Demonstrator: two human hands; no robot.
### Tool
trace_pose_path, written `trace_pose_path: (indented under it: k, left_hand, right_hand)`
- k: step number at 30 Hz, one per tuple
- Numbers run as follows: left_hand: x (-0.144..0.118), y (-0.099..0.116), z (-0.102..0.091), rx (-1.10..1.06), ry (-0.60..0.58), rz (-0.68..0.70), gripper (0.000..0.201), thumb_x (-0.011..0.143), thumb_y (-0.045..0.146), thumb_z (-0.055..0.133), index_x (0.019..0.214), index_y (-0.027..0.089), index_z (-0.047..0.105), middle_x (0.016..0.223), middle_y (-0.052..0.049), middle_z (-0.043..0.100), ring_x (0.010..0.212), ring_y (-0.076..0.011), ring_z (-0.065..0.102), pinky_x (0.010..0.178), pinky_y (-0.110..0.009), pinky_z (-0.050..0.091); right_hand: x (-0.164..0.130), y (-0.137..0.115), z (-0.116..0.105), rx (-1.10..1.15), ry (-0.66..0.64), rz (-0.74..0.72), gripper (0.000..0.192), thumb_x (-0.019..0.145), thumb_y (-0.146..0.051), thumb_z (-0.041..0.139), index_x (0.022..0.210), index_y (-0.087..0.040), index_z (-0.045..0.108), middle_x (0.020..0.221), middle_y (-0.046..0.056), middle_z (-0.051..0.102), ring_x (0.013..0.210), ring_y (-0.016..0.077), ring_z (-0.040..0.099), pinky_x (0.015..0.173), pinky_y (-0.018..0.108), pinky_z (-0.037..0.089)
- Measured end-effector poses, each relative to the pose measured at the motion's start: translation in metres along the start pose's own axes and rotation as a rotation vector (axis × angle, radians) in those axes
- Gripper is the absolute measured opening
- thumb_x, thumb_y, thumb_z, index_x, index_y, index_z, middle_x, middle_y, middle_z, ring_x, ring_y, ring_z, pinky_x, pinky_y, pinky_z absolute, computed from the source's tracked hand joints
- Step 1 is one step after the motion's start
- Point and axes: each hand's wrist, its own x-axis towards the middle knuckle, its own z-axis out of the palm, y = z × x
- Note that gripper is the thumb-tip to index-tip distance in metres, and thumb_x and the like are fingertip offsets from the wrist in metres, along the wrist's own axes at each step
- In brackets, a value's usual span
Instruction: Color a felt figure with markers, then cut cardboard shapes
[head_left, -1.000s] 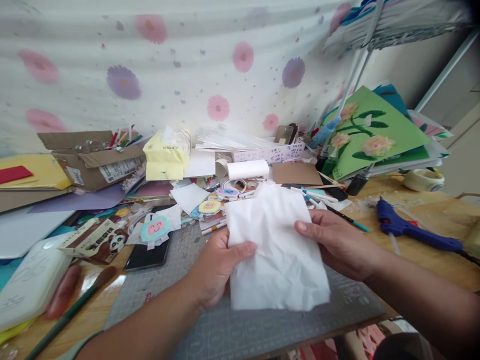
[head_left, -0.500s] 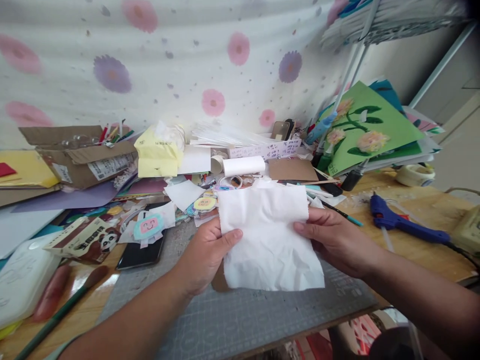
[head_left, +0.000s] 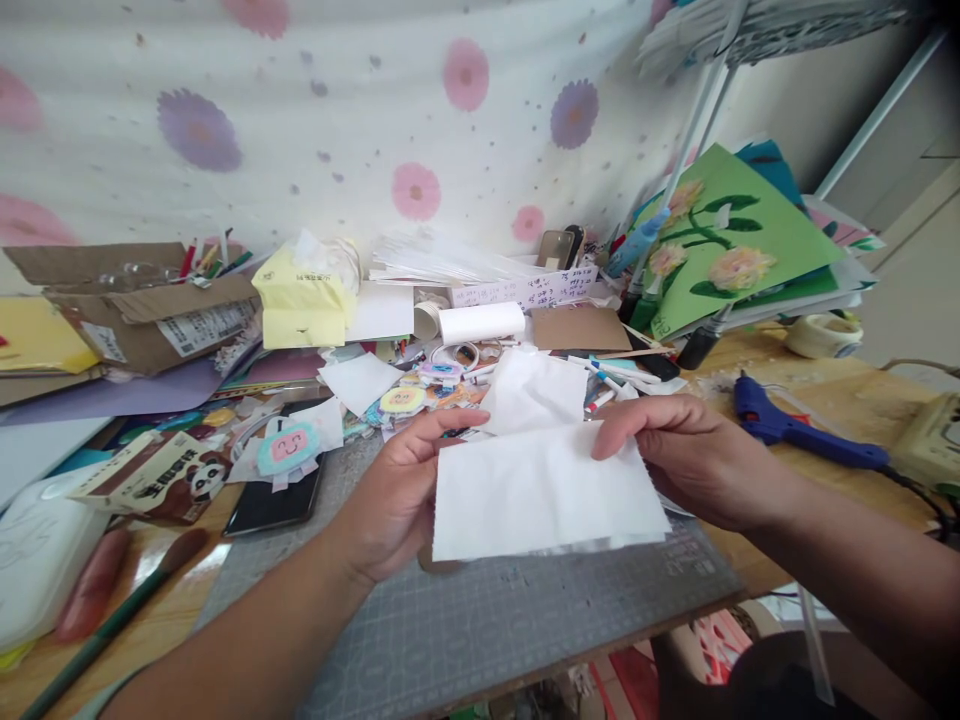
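Observation:
Both hands hold a thin white tissue (head_left: 547,495) above the grey cutting mat. It is folded over, with a straight crease along the top. My left hand (head_left: 394,490) grips its left edge, the index finger reaching toward the upper corner; the thumb is mostly hidden. At the upper right, my right hand (head_left: 675,460) pinches the fold between thumb and fingers. Just behind the crease, another white piece of tissue (head_left: 536,390) shows; whether it belongs to the same sheet I cannot tell. A brown edge (head_left: 442,566) peeks out below the tissue.
The cutting mat (head_left: 420,640) lies under my hands. A black phone (head_left: 274,500), a panda-printed box (head_left: 161,475) and a brush (head_left: 112,625) lie left. On the right rests a blue glue gun (head_left: 806,430). Paper scraps, pens and a white roll (head_left: 481,324) crowd the back.
The tissue hung open between my hands; now it is folded over, with a crease on top and a shorter front. My right hand has moved slightly inward over the fold.

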Motion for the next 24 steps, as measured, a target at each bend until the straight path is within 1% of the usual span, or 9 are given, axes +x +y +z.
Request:
trace_pose_path:
  k: [2, 7, 12, 14, 16, 18, 19, 21, 24]
  left_hand:
    - [0.002, -0.001, -0.002, -0.008, 0.004, -0.032, 0.034, 0.061, 0.023, 0.084, 0.092, 0.018, 0.071, 0.081, -0.005, 0.074, 0.061, -0.0154, 0.065, 0.053, -0.022, 0.049]
    - [0.005, -0.007, -0.006, 0.007, 0.070, -0.058, 0.018, 0.066, 0.022, 0.081, 0.075, 0.014, 0.066, 0.067, -0.002, 0.070, 0.053, -0.0117, 0.061, 0.048, -0.019, 0.045]
    - [0.008, -0.007, -0.007, -0.058, 0.094, -0.040, 0.015, 0.070, 0.021, 0.076, 0.081, 0.016, 0.067, 0.067, 0.000, 0.068, 0.055, -0.0124, 0.062, 0.051, -0.021, 0.049]
    - [0.009, -0.005, -0.008, -0.100, 0.066, -0.073, 0.021, 0.075, 0.032, 0.071, 0.089, 0.016, 0.068, 0.072, -0.003, 0.070, 0.058, -0.0163, 0.064, 0.050, -0.025, 0.051]
    - [0.009, -0.004, -0.010, -0.126, -0.011, -0.142, 0.040, 0.079, 0.053, 0.062, 0.097, 0.017, 0.068, 0.079, -0.008, 0.072, 0.061, -0.0212, 0.066, 0.046, -0.030, 0.053]
    - [0.007, -0.006, -0.011, -0.092, -0.078, -0.179, 0.057, 0.077, 0.067, 0.056, 0.098, 0.015, 0.068, 0.079, -0.011, 0.072, 0.062, -0.0233, 0.067, 0.045, -0.031, 0.054]
    - [0.006, -0.007, -0.011, -0.055, -0.084, -0.170, 0.058, 0.075, 0.067, 0.059, 0.098, 0.014, 0.068, 0.077, -0.011, 0.072, 0.060, -0.0225, 0.067, 0.046, -0.030, 0.053]
    - [0.005, -0.010, -0.011, 0.015, -0.046, -0.124, 0.046, 0.071, 0.054, 0.073, 0.096, 0.014, 0.068, 0.070, -0.008, 0.071, 0.052, -0.0181, 0.064, 0.044, -0.026, 0.050]
    - [0.005, -0.011, -0.013, 0.078, 0.052, -0.019, 0.032, 0.067, 0.029, 0.081, 0.092, 0.014, 0.068, 0.071, -0.005, 0.072, 0.051, -0.0144, 0.061, 0.045, -0.023, 0.048]
  right_hand:
    - [0.001, -0.001, 0.001, -0.037, 0.012, -0.016, 0.015, 0.080, -0.030, 0.069, 0.068, -0.028, 0.077, 0.074, 0.002, 0.069, 0.063, 0.0158, 0.059, 0.052, 0.024, 0.040]
    - [0.007, -0.004, 0.007, -0.066, 0.017, -0.041, 0.017, 0.080, -0.023, 0.064, 0.067, -0.024, 0.074, 0.069, 0.002, 0.065, 0.056, 0.0147, 0.053, 0.048, 0.025, 0.036]
    - [0.014, -0.002, 0.009, -0.076, 0.041, -0.062, 0.017, 0.080, -0.019, 0.062, 0.067, -0.023, 0.073, 0.070, 0.002, 0.066, 0.057, 0.0153, 0.054, 0.049, 0.026, 0.037]
    - [0.015, -0.002, 0.010, -0.086, 0.038, -0.065, 0.018, 0.079, -0.017, 0.061, 0.067, -0.023, 0.072, 0.070, 0.002, 0.067, 0.056, 0.0152, 0.055, 0.048, 0.025, 0.038]
    - [0.016, -0.003, 0.012, -0.067, 0.031, -0.057, 0.017, 0.079, -0.018, 0.061, 0.067, -0.023, 0.072, 0.070, 0.002, 0.067, 0.057, 0.0153, 0.056, 0.048, 0.025, 0.039]
    - [0.015, -0.004, 0.014, -0.035, 0.032, -0.042, 0.016, 0.080, -0.019, 0.062, 0.068, -0.024, 0.072, 0.072, 0.001, 0.068, 0.058, 0.0150, 0.057, 0.048, 0.025, 0.039]
    - [0.016, -0.004, 0.015, -0.025, 0.030, -0.034, 0.016, 0.080, -0.020, 0.062, 0.068, -0.024, 0.072, 0.073, 0.001, 0.068, 0.058, 0.0149, 0.057, 0.047, 0.024, 0.039]
    - [0.019, -0.004, 0.015, -0.050, 0.033, -0.032, 0.015, 0.081, -0.023, 0.063, 0.069, -0.023, 0.071, 0.076, 0.002, 0.069, 0.059, 0.0152, 0.058, 0.048, 0.025, 0.040]
    - [0.030, -0.001, 0.011, -0.194, 0.105, -0.073, 0.012, 0.079, -0.028, 0.065, 0.084, -0.025, 0.074, 0.085, 0.002, 0.070, 0.065, 0.0152, 0.060, 0.056, 0.027, 0.044]
